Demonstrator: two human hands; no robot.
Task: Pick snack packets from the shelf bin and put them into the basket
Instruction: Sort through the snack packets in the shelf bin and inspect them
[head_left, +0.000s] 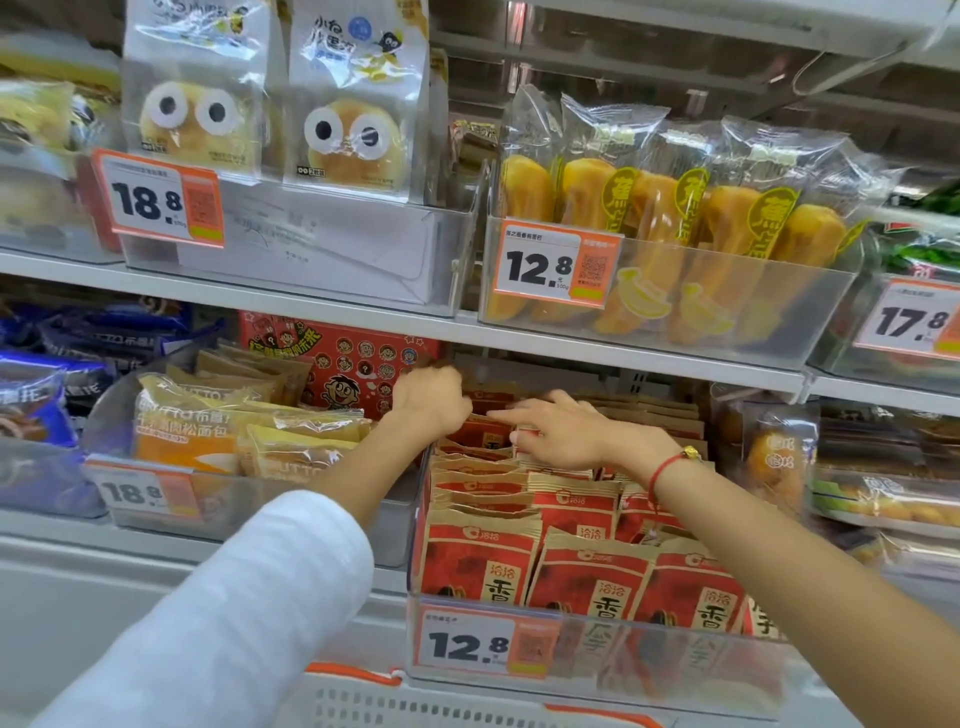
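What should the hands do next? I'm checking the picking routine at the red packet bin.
Probably close the right hand on a red packet at the bin's back and lift it out. Both hands are deep among the packets, the left hand curled there, and the basket waits below.

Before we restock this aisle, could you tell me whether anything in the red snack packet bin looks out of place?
Mostly tidy. The red snack packets stand in rows in the clear bin, though one packet near the right forearm lies tilted across its row. Both the left hand and right hand reach into the back rows.
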